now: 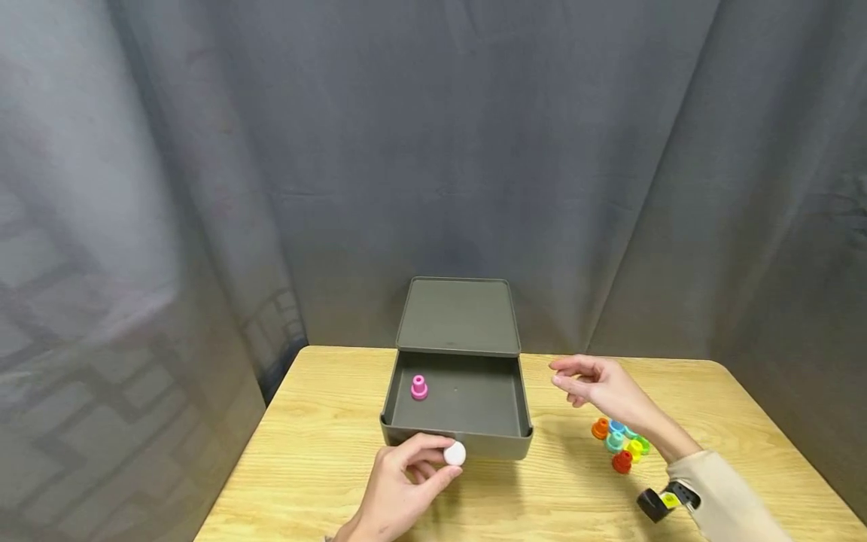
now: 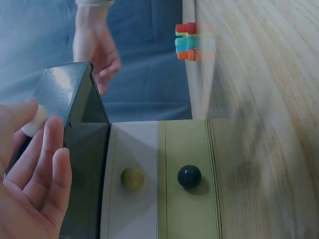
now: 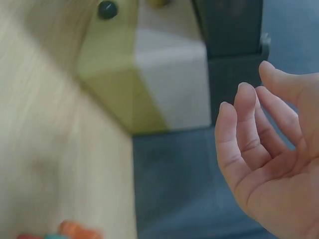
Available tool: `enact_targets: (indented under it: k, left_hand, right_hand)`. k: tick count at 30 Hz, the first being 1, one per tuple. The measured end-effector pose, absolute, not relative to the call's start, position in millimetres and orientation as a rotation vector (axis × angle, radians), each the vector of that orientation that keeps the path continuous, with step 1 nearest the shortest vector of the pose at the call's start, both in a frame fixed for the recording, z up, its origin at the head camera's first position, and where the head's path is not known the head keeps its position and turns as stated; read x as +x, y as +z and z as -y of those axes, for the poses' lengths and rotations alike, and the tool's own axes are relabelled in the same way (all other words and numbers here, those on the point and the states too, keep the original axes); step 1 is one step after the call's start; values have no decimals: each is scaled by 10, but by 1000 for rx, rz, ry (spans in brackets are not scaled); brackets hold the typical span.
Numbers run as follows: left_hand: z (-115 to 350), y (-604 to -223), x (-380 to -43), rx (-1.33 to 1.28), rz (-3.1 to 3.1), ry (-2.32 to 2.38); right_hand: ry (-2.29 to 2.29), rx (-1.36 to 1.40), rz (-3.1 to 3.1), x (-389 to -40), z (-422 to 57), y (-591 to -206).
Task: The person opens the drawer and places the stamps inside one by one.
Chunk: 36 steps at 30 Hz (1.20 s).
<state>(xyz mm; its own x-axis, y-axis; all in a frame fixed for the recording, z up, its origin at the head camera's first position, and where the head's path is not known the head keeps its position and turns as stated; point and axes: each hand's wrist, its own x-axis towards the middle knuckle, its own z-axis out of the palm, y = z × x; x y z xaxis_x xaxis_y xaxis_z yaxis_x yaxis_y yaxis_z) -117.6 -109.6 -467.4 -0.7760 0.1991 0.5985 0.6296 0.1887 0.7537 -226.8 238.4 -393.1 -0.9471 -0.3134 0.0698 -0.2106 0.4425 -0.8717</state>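
A chest with a dark grey top (image 1: 458, 316) stands on the table, its dark grey top drawer (image 1: 481, 399) pulled out. Inside, towards the left, is a pink stepped peg (image 1: 419, 388). At the drawer front, my left hand (image 1: 400, 485) pinches the round white knob (image 1: 454, 453) between thumb and fingers. My right hand (image 1: 596, 384) hovers to the right of the drawer, fingers loosely bent, with nothing in it. Several coloured pegs (image 1: 615, 442) stand in a cluster below that hand. The left wrist view shows the white knob (image 2: 36, 122) partly hidden by the fingers.
Beneath the open drawer, a white drawer (image 2: 130, 149) carries a yellow knob (image 2: 132, 179), and a yellow-green drawer (image 2: 184, 144) carries a dark knob (image 2: 189, 177). Grey curtains (image 1: 447, 150) hang behind and beside the wooden table (image 1: 305, 452).
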Motion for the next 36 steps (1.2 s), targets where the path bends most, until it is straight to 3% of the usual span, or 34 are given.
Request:
enact_targets:
  k: [15,36]
  left_hand:
    - [1112,-4679,-1190,-706,2199,-1606]
    - [1171,-4621,-1144,-733,2163,-1599]
  right_hand:
    - [-1423,-37,-2817,-1672,-3197,-4805]
    - [-1446,201,-2599,-1608,-3315,-5150]
